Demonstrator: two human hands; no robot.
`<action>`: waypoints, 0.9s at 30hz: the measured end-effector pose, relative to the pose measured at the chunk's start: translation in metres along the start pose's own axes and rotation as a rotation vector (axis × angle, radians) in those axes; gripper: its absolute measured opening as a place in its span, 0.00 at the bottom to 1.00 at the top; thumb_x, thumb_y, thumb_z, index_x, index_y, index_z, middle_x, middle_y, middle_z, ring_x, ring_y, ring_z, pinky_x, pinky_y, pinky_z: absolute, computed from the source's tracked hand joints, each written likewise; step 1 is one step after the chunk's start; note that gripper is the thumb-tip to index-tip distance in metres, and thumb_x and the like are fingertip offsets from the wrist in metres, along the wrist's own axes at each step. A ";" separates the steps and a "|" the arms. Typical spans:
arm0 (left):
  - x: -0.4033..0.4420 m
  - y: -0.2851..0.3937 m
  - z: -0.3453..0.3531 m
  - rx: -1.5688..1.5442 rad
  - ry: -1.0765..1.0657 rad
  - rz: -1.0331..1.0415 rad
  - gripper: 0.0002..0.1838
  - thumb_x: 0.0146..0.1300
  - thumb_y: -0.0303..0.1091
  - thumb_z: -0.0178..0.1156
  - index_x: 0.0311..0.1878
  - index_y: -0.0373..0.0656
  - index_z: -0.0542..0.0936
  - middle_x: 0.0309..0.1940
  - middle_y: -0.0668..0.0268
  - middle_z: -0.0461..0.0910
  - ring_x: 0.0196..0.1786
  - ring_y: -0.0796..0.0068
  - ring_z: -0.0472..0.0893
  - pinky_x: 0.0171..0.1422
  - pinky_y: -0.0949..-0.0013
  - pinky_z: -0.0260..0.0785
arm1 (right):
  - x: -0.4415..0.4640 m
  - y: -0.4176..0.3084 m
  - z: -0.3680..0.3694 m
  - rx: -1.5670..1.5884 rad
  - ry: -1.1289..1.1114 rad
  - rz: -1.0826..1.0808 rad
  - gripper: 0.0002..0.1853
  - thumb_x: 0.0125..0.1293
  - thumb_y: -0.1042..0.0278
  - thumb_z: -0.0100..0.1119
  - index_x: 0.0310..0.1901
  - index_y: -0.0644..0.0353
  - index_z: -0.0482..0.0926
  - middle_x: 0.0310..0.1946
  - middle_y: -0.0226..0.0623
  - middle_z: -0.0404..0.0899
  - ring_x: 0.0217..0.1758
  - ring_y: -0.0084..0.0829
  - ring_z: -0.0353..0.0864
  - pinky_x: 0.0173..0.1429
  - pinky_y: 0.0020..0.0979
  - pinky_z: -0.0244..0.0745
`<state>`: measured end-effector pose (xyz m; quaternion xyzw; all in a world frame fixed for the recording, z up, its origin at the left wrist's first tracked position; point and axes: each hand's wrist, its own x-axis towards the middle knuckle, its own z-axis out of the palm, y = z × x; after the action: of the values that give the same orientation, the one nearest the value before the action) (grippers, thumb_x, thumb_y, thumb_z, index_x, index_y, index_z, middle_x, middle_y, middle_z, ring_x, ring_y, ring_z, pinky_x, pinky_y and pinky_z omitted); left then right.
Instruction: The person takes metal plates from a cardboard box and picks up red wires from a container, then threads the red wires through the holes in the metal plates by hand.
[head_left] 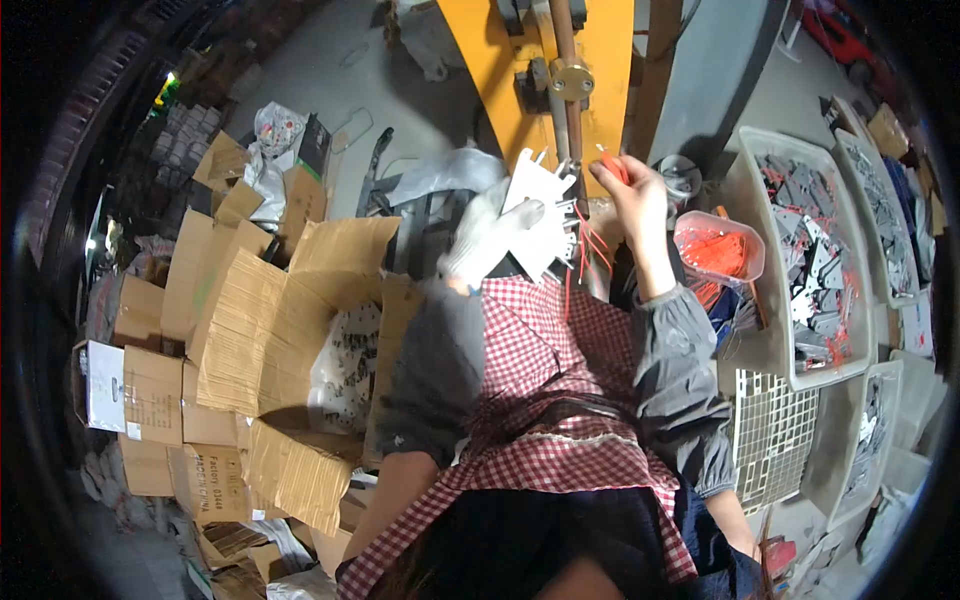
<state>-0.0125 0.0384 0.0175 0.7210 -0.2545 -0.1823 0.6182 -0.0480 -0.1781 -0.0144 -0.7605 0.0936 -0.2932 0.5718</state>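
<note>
My left hand (pixel 478 238), in a pale glove, is closed around a white flat part (pixel 541 236) with prongs along its edge. Thin red wires (pixel 592 243) hang from the right side of that part. My bare right hand (pixel 640 200) pinches a short red wire (pixel 614 168) between thumb and fingers, level with the top of the white part. Directly ahead, the rod (pixel 566 90) of a yellow machine (pixel 480 35) comes down between my hands. Its lower tip is partly hidden by the white part.
Right of my right hand, a clear tub (pixel 752 262) holds red wires. Beyond it stands a large white bin (pixel 752 180) of grey and white parts. On my left, an open cardboard box (pixel 270 350) contains small pieces in a plastic bag, with more cartons (pixel 150 380) beside it.
</note>
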 end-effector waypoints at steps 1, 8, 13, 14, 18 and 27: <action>-0.011 0.006 0.010 -0.346 0.101 -0.050 0.21 0.65 0.35 0.60 0.58 0.34 0.73 0.46 0.62 0.81 0.47 0.71 0.81 0.52 0.66 0.75 | 0.002 0.003 -0.004 0.152 0.018 0.009 0.11 0.61 0.65 0.64 0.33 0.66 0.81 0.21 0.29 0.77 0.23 0.20 0.72 0.30 0.26 0.68; -0.021 0.002 0.037 -0.820 0.040 -0.007 0.22 0.64 0.39 0.62 0.58 0.41 0.74 0.49 0.66 0.80 0.50 0.75 0.79 0.55 0.69 0.72 | -0.022 -0.049 -0.010 0.630 -0.274 0.378 0.09 0.67 0.66 0.61 0.43 0.60 0.82 0.31 0.18 0.77 0.34 0.11 0.70 0.40 0.16 0.64; -0.027 0.025 0.052 -0.814 -0.011 0.019 0.22 0.67 0.41 0.57 0.59 0.38 0.73 0.50 0.63 0.80 0.52 0.71 0.80 0.58 0.65 0.72 | -0.032 -0.061 -0.025 0.664 -0.338 0.228 0.11 0.72 0.67 0.53 0.50 0.63 0.78 0.36 0.25 0.80 0.36 0.16 0.74 0.42 0.18 0.69; -0.027 0.016 0.052 -0.950 -0.010 -0.017 0.22 0.69 0.44 0.53 0.60 0.39 0.72 0.51 0.61 0.80 0.51 0.68 0.80 0.56 0.62 0.73 | -0.034 -0.069 -0.030 0.767 -0.364 0.304 0.12 0.73 0.66 0.50 0.50 0.63 0.76 0.36 0.27 0.80 0.35 0.17 0.75 0.41 0.18 0.70; -0.032 0.020 0.056 -1.037 0.131 0.005 0.25 0.71 0.49 0.48 0.60 0.39 0.72 0.51 0.60 0.79 0.50 0.64 0.80 0.55 0.60 0.74 | -0.028 -0.004 -0.050 0.831 -0.197 0.158 0.11 0.76 0.65 0.46 0.51 0.59 0.75 0.34 0.29 0.79 0.28 0.14 0.72 0.34 0.14 0.66; -0.039 0.031 0.073 -1.114 0.035 -0.034 0.19 0.71 0.38 0.50 0.60 0.40 0.71 0.42 0.64 0.77 0.32 0.72 0.76 0.32 0.71 0.70 | -0.065 -0.039 -0.028 0.485 -0.075 -0.230 0.15 0.50 0.79 0.71 0.42 0.61 0.85 0.33 0.26 0.76 0.30 0.15 0.70 0.35 0.17 0.62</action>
<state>-0.0901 0.0003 0.0334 0.2921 -0.0978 -0.2869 0.9071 -0.1235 -0.1571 0.0049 -0.6174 -0.0876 -0.3420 0.7030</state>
